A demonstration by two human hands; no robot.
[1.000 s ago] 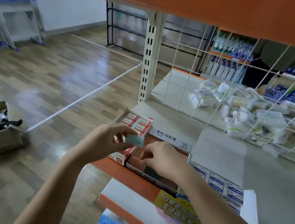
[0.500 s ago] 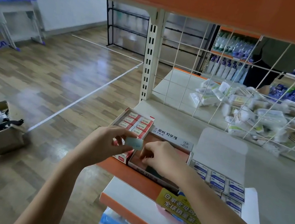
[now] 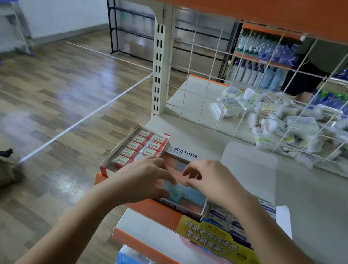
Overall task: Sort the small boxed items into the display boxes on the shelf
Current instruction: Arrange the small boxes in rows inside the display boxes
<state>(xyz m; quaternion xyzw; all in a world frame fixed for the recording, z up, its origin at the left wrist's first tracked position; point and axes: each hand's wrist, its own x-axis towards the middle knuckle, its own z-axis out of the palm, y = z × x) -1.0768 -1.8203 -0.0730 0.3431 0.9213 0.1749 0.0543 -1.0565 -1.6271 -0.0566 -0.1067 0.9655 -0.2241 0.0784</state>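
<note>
We count three display boxes along the front of the shelf (image 3: pixel 329 204): the red-labelled box (image 3: pixel 140 147) on the left, full of small packs in two rows, the middle display box (image 3: pixel 182 199) of pink and blue pieces, and the blue-labelled box (image 3: pixel 229 219) on the right. Our left hand (image 3: pixel 141 181) now pinches a small pale-blue boxed item (image 3: pixel 176 189) down inside the middle box; half a second ago it was held above it. Our right hand (image 3: pixel 211 180) hovers beside it, fingers loosely curled, holding nothing we can make out.
</note>
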